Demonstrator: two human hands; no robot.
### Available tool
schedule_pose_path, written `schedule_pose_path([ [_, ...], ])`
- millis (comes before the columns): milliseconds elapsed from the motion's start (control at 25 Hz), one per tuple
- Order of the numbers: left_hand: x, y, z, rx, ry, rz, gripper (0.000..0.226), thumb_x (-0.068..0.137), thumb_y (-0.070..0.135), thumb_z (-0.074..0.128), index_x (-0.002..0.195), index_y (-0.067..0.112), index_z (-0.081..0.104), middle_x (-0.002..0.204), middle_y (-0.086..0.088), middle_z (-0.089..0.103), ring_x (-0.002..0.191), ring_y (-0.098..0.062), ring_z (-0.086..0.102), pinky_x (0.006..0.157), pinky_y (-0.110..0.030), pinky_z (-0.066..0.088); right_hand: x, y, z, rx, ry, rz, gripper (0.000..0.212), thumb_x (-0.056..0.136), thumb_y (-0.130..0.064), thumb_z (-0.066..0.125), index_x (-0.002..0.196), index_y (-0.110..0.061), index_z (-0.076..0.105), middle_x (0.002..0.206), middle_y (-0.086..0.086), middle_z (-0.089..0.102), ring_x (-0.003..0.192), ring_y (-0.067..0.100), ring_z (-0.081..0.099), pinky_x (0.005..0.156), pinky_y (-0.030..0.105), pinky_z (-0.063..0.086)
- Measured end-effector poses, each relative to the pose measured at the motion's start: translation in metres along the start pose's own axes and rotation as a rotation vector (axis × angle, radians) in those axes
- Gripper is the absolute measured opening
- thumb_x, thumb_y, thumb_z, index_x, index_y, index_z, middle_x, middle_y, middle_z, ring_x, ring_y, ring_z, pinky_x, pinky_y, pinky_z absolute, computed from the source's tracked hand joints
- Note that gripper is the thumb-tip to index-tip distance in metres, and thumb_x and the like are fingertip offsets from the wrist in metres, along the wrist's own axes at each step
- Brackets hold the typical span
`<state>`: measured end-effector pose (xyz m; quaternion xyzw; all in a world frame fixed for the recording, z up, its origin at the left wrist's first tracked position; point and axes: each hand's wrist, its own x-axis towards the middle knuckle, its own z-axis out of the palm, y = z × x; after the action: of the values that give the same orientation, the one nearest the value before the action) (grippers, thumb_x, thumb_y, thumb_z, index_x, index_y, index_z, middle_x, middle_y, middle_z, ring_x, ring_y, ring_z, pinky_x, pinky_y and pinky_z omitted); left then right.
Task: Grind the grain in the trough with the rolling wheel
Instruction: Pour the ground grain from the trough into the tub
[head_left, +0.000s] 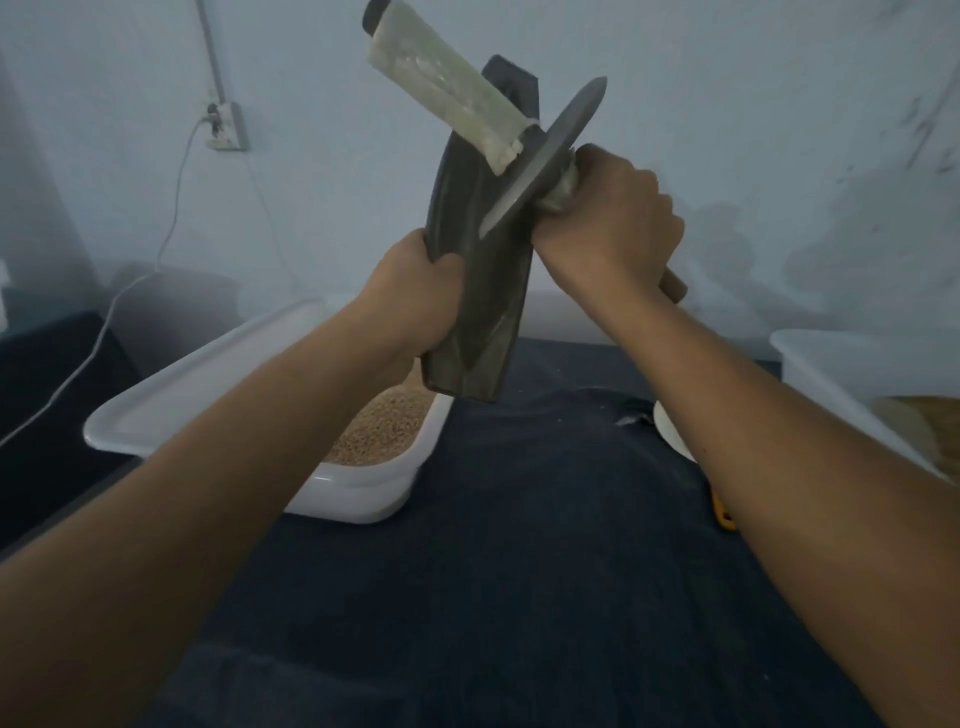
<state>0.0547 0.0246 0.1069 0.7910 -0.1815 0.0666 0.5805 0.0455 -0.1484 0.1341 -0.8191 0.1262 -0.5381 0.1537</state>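
left hand (415, 296) grips the lower edge of the trough (480, 249), fingers curled round its rim. trough is held upright in the air, tipped on end over the left tub (171, 395), its low end just above the grain (382, 431) lying there. grain is tan, fine, pebbly; tub is smooth white plastic with rounded corners.

right hand (608, 218) clenches one handle of the wheel (545, 161), a thin dark disc on an axle. disc edge sits against the trough's inner face. far handle (447, 83) is wrapped in pale, wrinkled film.

trough looks like dull grey metal, boat-shaped, narrowing at the ends.

step, as i judge it: emptying or scraping the trough into the tub, not grinding. next move likely calls for laying the trough flat on the dark cloth (519, 571), loading grain, then rolling the wheel with both hands.

second white tub (831, 358) at far right.
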Motion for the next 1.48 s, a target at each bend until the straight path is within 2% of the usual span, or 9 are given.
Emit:
schedule_pose_path([
  [160, -0.028, 0.004, 0.049, -0.182, -0.115, -0.069, 0.024, 0.107, 0.012, 0.043, 0.104, 0.016, 0.067, 0.100, -0.010, 0.074, 0.093, -0.024, 0.071, 0.083, -0.040, 0.062, 0.001, 0.030, -0.034, -0.129, -0.061, -0.024, 0.014, 0.076, -0.030, 0.058, 0.070, -0.030, 0.044, 0.060, -0.014, 0.038, 0.052, 0.009, 0.025, 0.061, 0.034, 0.028],
  [280, -0.048, -0.007, 0.083, -0.288, -0.208, -0.186, 0.027, 0.106, 0.011, 0.043, 0.117, 0.013, 0.068, 0.105, -0.016, 0.077, 0.099, -0.033, 0.075, 0.089, -0.055, 0.063, -0.011, 0.061, -0.048, -0.276, -0.156, -0.033, 0.023, 0.078, -0.027, 0.058, 0.066, -0.030, 0.038, 0.061, -0.011, 0.039, 0.052, 0.014, 0.024, 0.065, 0.038, 0.030],
  [400, -0.064, -0.024, 0.107, -0.352, -0.277, -0.301, 0.026, 0.106, 0.011, 0.044, 0.121, 0.011, 0.066, 0.110, -0.018, 0.077, 0.103, -0.037, 0.075, 0.091, -0.059, 0.062, -0.030, 0.093, -0.052, -0.352, -0.259, -0.039, 0.019, 0.079, -0.030, 0.054, 0.066, -0.030, 0.039, 0.061, -0.010, 0.044, 0.052, 0.013, 0.030, 0.064, 0.037, 0.031],
  [640, -0.085, -0.057, 0.134, -0.401, -0.369, -0.481, 0.026, 0.107, 0.010, 0.044, 0.121, 0.010, 0.065, 0.110, -0.016, 0.078, 0.103, -0.034, 0.076, 0.087, -0.050, 0.065, -0.074, 0.135, -0.050, -0.396, -0.439, -0.107, 0.017, 0.074, -0.040, 0.048, 0.064, -0.030, 0.039, 0.058, -0.011, 0.045, 0.050, 0.013, 0.037, 0.053, 0.026, 0.021],
  [880, -0.090, -0.078, 0.138, -0.371, -0.418, -0.585, 0.026, 0.108, 0.012, 0.045, 0.123, 0.010, 0.065, 0.108, -0.016, 0.079, 0.101, -0.033, 0.077, 0.089, -0.049, 0.064, -0.094, 0.148, -0.034, -0.465, -0.586, -0.149, 0.024, 0.081, -0.038, 0.062, 0.069, -0.033, 0.042, 0.062, -0.012, 0.045, 0.059, 0.020, 0.048, 0.065, 0.037, 0.037],
  [1040, -0.091, -0.083, 0.139, -0.373, -0.425, -0.621, 0.026, 0.108, 0.012, 0.045, 0.124, 0.011, 0.065, 0.109, -0.015, 0.078, 0.102, -0.032, 0.076, 0.091, -0.049, 0.064, -0.098, 0.149, -0.025, -0.469, -0.617, -0.222, 0.017, 0.082, -0.040, 0.062, 0.080, -0.035, 0.046, 0.063, -0.012, 0.042, 0.055, 0.016, 0.038, 0.065, 0.037, 0.032],
  [1160, -0.089, -0.081, 0.140, -0.352, -0.436, -0.621, 0.025, 0.107, 0.012, 0.045, 0.121, 0.010, 0.066, 0.106, -0.013, 0.079, 0.098, -0.030, 0.077, 0.079, -0.040, 0.065, -0.098, 0.152, -0.021, -0.486, -0.638, -0.243, 0.025, 0.081, -0.038, 0.066, 0.079, -0.036, 0.042, 0.063, -0.012, 0.040, 0.053, 0.011, 0.030, 0.066, 0.038, 0.030],
  [1280, -0.087, -0.078, 0.143, -0.314, -0.458, -0.623, 0.022, 0.107, 0.014, 0.046, 0.115, 0.010, 0.067, 0.103, -0.013, 0.078, 0.098, -0.029, 0.076, 0.083, -0.040, 0.063, -0.099, 0.154, -0.020, -0.499, -0.654, -0.256, 0.031, 0.078, -0.036, 0.072, 0.081, -0.038, 0.041, 0.063, -0.012, 0.039, 0.053, 0.011, 0.027, 0.068, 0.038, 0.030],
  [1480, -0.084, -0.078, 0.141, -0.210, -0.492, -0.582, 0.022, 0.107, 0.018, 0.046, 0.113, 0.014, 0.067, 0.104, -0.011, 0.078, 0.098, -0.029, 0.076, 0.080, -0.038, 0.065, -0.102, 0.160, -0.021, -0.441, -0.693, -0.187, 0.027, 0.071, -0.039, 0.070, 0.080, -0.037, 0.045, 0.064, -0.012, 0.045, 0.057, 0.014, 0.041, 0.067, 0.036, 0.033],
])
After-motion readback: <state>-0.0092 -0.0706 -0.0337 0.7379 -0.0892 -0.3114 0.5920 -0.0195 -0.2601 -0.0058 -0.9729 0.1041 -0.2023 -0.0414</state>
